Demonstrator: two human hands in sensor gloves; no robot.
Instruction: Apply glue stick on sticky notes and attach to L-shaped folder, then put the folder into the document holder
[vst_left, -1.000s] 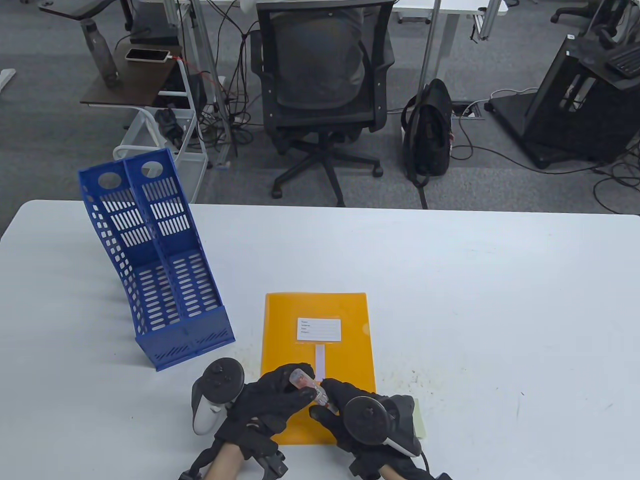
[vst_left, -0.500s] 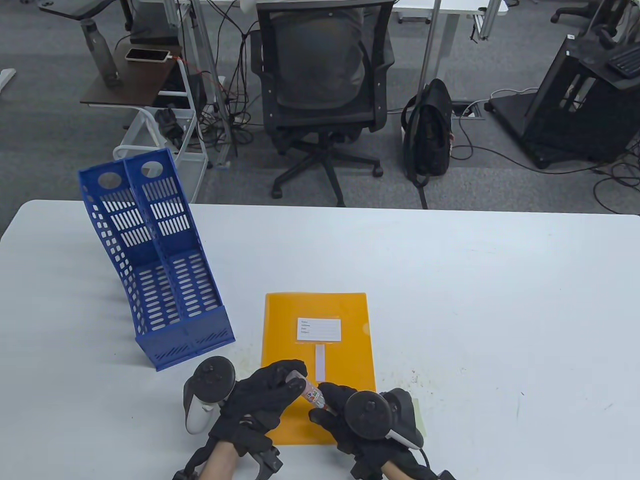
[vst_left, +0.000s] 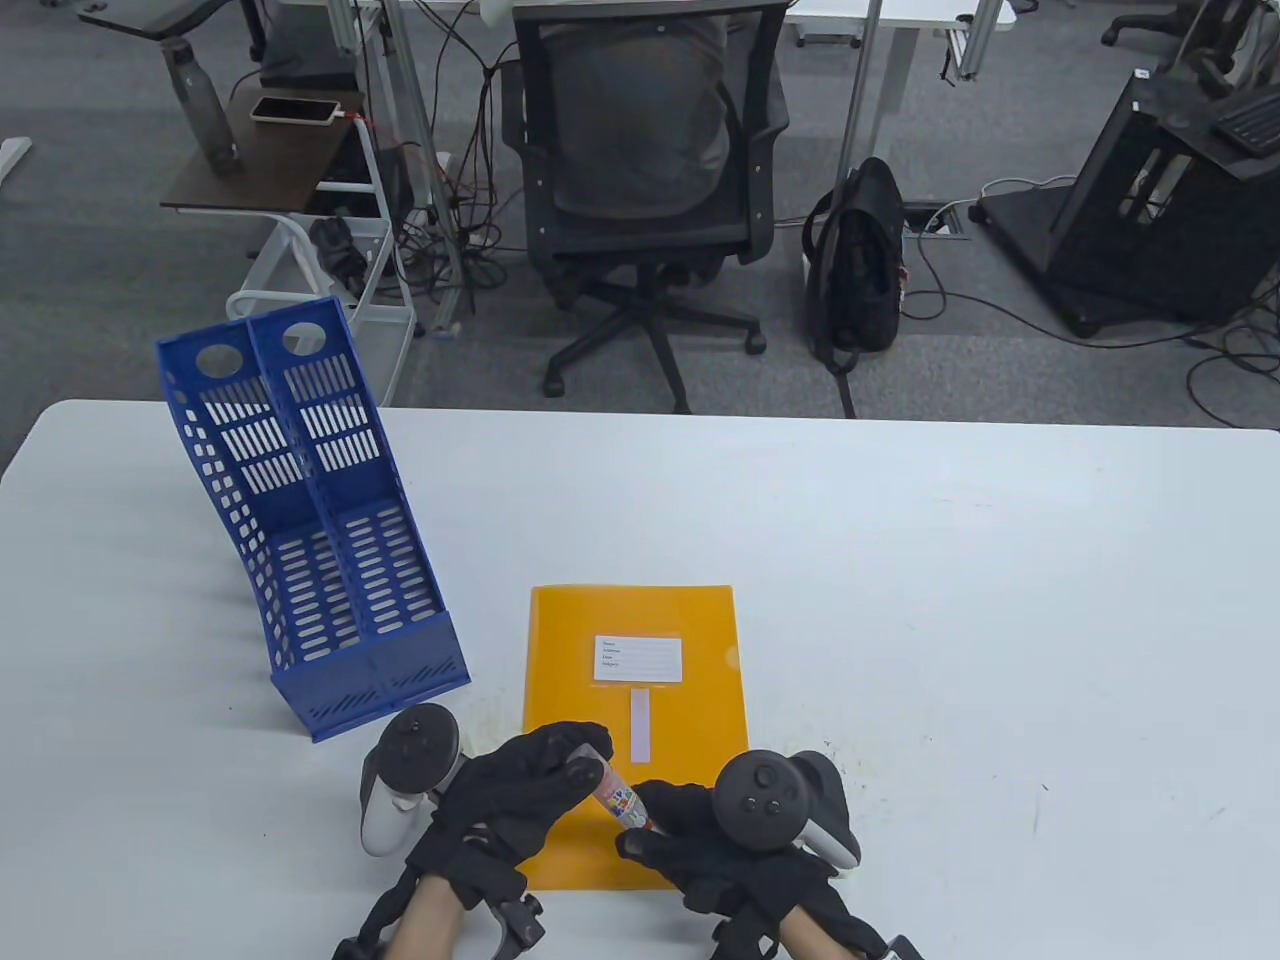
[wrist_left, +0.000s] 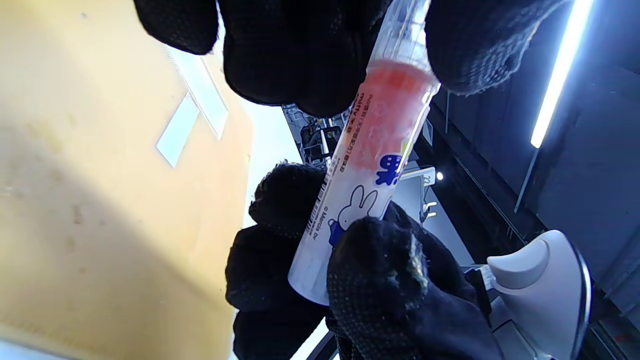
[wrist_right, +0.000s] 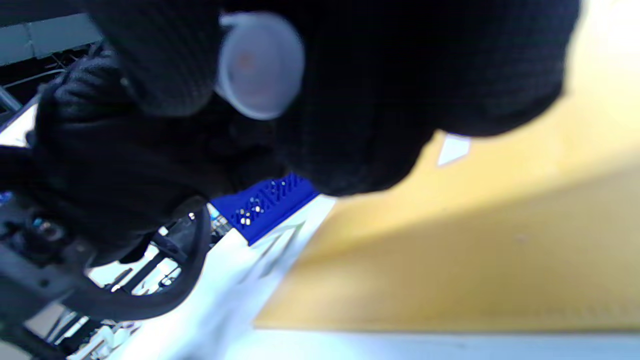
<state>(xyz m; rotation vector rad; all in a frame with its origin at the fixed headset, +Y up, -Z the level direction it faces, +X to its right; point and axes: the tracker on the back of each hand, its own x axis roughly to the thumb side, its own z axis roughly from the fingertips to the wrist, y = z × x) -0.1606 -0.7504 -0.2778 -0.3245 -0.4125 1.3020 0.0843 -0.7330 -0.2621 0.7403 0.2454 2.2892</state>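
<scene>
The wide white table has much free room to the right and behind, and its near edge is close under the wrists. The blue perforated plastic document holder stands at the left, leaning back, with its open top toward the far side; I think it is stiff and light, so it may slide if the folder pushes it. The orange L-shaped plastic folder lies flat just beside it, thin, bendy and probably slippery; a good place to take it is the free right edge. On it there is a white label and a narrow white sticky strip. Smallest is the translucent glue stick with a pink core, held above the near part of the folder. The left hand pinches its upper end, the right hand grips the lower end, so both hands are together on it. It looks light, rigid and smooth
</scene>
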